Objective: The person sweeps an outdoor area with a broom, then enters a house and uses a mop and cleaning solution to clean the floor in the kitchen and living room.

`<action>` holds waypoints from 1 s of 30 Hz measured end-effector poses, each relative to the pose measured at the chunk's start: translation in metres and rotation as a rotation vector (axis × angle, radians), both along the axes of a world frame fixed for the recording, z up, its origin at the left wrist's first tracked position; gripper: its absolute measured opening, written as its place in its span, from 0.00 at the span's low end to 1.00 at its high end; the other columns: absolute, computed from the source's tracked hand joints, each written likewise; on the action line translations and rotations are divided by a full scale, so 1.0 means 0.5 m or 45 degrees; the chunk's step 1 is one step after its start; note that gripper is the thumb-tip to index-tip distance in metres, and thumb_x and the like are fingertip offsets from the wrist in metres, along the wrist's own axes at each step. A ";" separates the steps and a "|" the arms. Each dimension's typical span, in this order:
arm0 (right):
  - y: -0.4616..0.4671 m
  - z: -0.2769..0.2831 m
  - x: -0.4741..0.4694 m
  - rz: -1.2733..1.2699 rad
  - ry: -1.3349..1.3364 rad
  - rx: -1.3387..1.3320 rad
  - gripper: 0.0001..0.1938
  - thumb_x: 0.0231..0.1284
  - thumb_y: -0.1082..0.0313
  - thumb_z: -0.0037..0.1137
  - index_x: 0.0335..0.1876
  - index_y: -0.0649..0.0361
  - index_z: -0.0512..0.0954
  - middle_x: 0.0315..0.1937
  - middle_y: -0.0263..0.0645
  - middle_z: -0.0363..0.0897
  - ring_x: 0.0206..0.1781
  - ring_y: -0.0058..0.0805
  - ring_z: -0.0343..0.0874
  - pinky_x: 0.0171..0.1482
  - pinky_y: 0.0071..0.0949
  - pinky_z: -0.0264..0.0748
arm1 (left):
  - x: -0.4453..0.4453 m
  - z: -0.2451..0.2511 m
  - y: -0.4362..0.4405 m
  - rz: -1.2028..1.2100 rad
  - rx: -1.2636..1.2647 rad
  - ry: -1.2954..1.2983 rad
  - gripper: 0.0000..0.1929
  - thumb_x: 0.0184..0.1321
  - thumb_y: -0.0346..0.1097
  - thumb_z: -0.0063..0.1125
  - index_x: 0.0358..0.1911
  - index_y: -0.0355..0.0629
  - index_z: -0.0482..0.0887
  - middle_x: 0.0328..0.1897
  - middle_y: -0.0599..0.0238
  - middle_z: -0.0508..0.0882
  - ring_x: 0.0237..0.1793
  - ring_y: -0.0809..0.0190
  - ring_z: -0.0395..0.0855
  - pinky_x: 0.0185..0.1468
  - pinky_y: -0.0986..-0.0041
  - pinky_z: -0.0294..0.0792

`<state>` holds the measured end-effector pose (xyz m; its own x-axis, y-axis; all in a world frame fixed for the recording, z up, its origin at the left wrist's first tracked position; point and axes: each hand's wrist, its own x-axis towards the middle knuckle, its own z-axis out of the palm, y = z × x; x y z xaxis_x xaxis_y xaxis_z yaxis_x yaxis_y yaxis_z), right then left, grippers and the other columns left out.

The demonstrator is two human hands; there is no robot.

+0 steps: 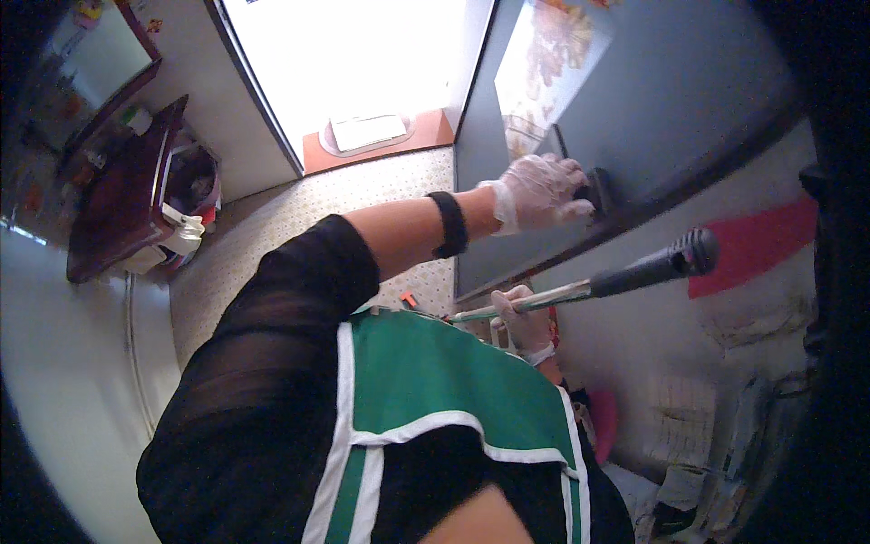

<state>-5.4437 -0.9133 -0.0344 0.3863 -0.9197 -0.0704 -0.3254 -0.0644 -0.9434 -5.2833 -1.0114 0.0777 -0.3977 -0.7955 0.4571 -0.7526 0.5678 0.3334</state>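
Observation:
My left hand (540,187), in a thin translucent glove, reaches across to the right. Its fingers curl about a dark door handle (599,192) on a grey door (652,102). My right hand (525,319), gloved alike, grips a pale pole (554,294) with a dark grey plastic end grip (652,262). The pole slants, its grip end up and to the right. Its lower part is hidden past my green apron (421,374) with white trim. A small orange piece (408,299) shows on the floor just beyond the apron.
A bright doorway (360,61) opens ahead, with a mat (367,132) at its reddish-brown threshold (431,132). Patterned flooring (387,180) leads to it. On the left stand a dark red cabinet (122,183) and a bin (197,177). Pink cloth (754,245) hangs at right.

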 end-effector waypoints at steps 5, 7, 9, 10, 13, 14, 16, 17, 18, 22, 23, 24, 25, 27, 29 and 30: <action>-0.038 -0.025 0.025 0.058 0.100 -0.279 0.15 0.55 0.56 0.54 0.21 0.58 0.68 0.11 0.34 0.68 0.11 0.20 0.69 0.17 0.24 0.66 | -0.025 -0.008 -0.034 -0.167 -0.130 0.081 0.24 0.58 0.53 0.43 0.53 0.46 0.68 0.57 0.53 0.67 0.55 0.47 0.68 0.55 0.61 0.64; -0.057 -0.041 0.046 0.047 0.067 -0.210 0.15 0.57 0.58 0.53 0.20 0.58 0.68 0.14 0.34 0.68 0.14 0.19 0.67 0.18 0.23 0.65 | 0.009 -0.043 -0.040 -0.189 -0.240 0.177 0.24 0.58 0.51 0.45 0.56 0.49 0.66 0.61 0.53 0.63 0.58 0.46 0.65 0.58 0.61 0.62; -0.074 -0.057 0.071 -0.025 0.146 -0.135 0.15 0.57 0.59 0.52 0.20 0.58 0.68 0.15 0.32 0.69 0.16 0.18 0.67 0.19 0.23 0.65 | 0.065 -0.096 -0.040 -0.154 -0.231 0.230 0.25 0.57 0.49 0.47 0.58 0.51 0.63 0.64 0.53 0.58 0.60 0.45 0.62 0.60 0.60 0.60; -0.088 -0.065 0.089 -0.093 0.041 0.067 0.12 0.58 0.61 0.52 0.23 0.58 0.69 0.20 0.31 0.72 0.18 0.16 0.66 0.19 0.20 0.65 | 0.119 -0.128 -0.040 -0.123 -0.138 0.221 0.25 0.56 0.46 0.49 0.58 0.50 0.64 0.65 0.51 0.58 0.59 0.45 0.62 0.61 0.60 0.59; -0.134 -0.070 0.136 -0.093 -0.278 0.193 0.10 0.57 0.63 0.53 0.24 0.58 0.71 0.24 0.34 0.77 0.18 0.14 0.70 0.15 0.14 0.65 | 0.304 -0.238 -0.005 0.178 0.131 -0.014 0.25 0.56 0.46 0.49 0.57 0.50 0.65 0.65 0.50 0.57 0.60 0.45 0.61 0.63 0.60 0.56; -0.151 -0.065 0.149 -0.043 -0.200 0.069 0.12 0.58 0.60 0.52 0.24 0.59 0.71 0.25 0.36 0.77 0.16 0.15 0.70 0.14 0.13 0.63 | 0.367 -0.283 0.016 0.277 0.258 -0.010 0.24 0.56 0.46 0.49 0.57 0.50 0.66 0.64 0.49 0.58 0.61 0.45 0.60 0.63 0.61 0.55; -0.167 -0.067 0.177 -0.165 -0.175 0.116 0.13 0.58 0.58 0.52 0.24 0.58 0.70 0.26 0.37 0.77 0.15 0.14 0.69 0.13 0.12 0.61 | 0.477 -0.368 0.083 0.436 0.462 -0.007 0.23 0.56 0.47 0.49 0.56 0.49 0.68 0.63 0.48 0.60 0.61 0.45 0.59 0.63 0.61 0.55; -0.181 -0.071 0.171 -0.264 -0.116 0.160 0.13 0.59 0.58 0.52 0.24 0.58 0.70 0.26 0.37 0.77 0.14 0.14 0.68 0.13 0.12 0.60 | 0.509 -0.418 0.124 0.495 0.480 0.047 0.23 0.56 0.47 0.49 0.55 0.49 0.69 0.62 0.48 0.61 0.61 0.46 0.59 0.63 0.61 0.55; -0.193 -0.072 0.180 -0.205 -0.129 0.136 0.13 0.59 0.59 0.51 0.24 0.58 0.70 0.25 0.36 0.76 0.15 0.14 0.68 0.14 0.12 0.61 | 0.560 -0.454 0.167 0.621 0.640 0.053 0.22 0.56 0.47 0.48 0.54 0.49 0.70 0.62 0.48 0.63 0.61 0.46 0.60 0.63 0.61 0.55; -0.365 -0.084 0.297 -0.114 -0.019 0.175 0.12 0.60 0.59 0.49 0.26 0.58 0.70 0.26 0.34 0.76 0.15 0.13 0.67 0.14 0.12 0.60 | 0.722 -0.541 0.285 0.950 1.001 0.040 0.21 0.56 0.46 0.47 0.53 0.49 0.72 0.61 0.49 0.64 0.60 0.46 0.62 0.62 0.61 0.56; -0.436 -0.068 0.307 -0.094 0.006 0.177 0.11 0.60 0.60 0.49 0.26 0.58 0.70 0.27 0.34 0.77 0.15 0.13 0.67 0.14 0.12 0.61 | 0.720 -0.544 0.298 1.019 1.081 0.041 0.21 0.56 0.46 0.46 0.54 0.49 0.71 0.61 0.50 0.64 0.60 0.46 0.63 0.62 0.61 0.56; -0.468 -0.058 0.339 -0.044 0.010 0.182 0.10 0.60 0.61 0.48 0.27 0.58 0.70 0.27 0.34 0.77 0.15 0.13 0.67 0.15 0.12 0.61 | 0.739 -0.550 0.331 1.099 1.244 0.027 0.21 0.56 0.46 0.46 0.54 0.49 0.71 0.62 0.50 0.64 0.60 0.46 0.62 0.62 0.61 0.56; -0.490 -0.050 0.374 -0.051 0.088 0.174 0.10 0.60 0.62 0.48 0.27 0.58 0.71 0.27 0.34 0.77 0.16 0.13 0.67 0.15 0.12 0.61 | 0.747 -0.554 0.352 1.100 1.370 0.081 0.21 0.56 0.46 0.46 0.54 0.49 0.72 0.62 0.50 0.64 0.60 0.46 0.62 0.62 0.61 0.56; -0.535 -0.047 0.454 0.046 0.013 0.171 0.05 0.59 0.66 0.47 0.32 0.58 0.73 0.27 0.32 0.76 0.16 0.13 0.68 0.16 0.12 0.62 | 0.774 -0.556 0.367 1.179 1.547 0.139 0.21 0.56 0.46 0.45 0.53 0.49 0.72 0.62 0.50 0.63 0.60 0.46 0.62 0.63 0.61 0.55; -0.572 -0.035 0.546 0.125 0.070 0.083 0.05 0.60 0.68 0.45 0.35 0.59 0.73 0.29 0.32 0.76 0.17 0.11 0.67 0.16 0.10 0.61 | 0.808 -0.567 0.365 1.147 1.476 0.247 0.21 0.56 0.46 0.45 0.53 0.49 0.73 0.62 0.50 0.63 0.61 0.47 0.61 0.63 0.62 0.54; -0.601 -0.025 0.568 0.185 0.043 0.116 0.05 0.59 0.69 0.46 0.36 0.59 0.74 0.29 0.32 0.76 0.18 0.11 0.68 0.17 0.10 0.63 | 0.809 -0.570 0.356 1.160 1.431 0.299 0.21 0.56 0.46 0.45 0.53 0.49 0.73 0.62 0.51 0.63 0.61 0.47 0.61 0.63 0.62 0.54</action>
<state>-5.1600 -1.2136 -0.0467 0.5105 -0.8438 -0.1657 -0.3503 -0.0280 -0.9362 -4.8787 -0.8335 -0.2074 0.4211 -0.6990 -0.5779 -0.5680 -0.7000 0.4329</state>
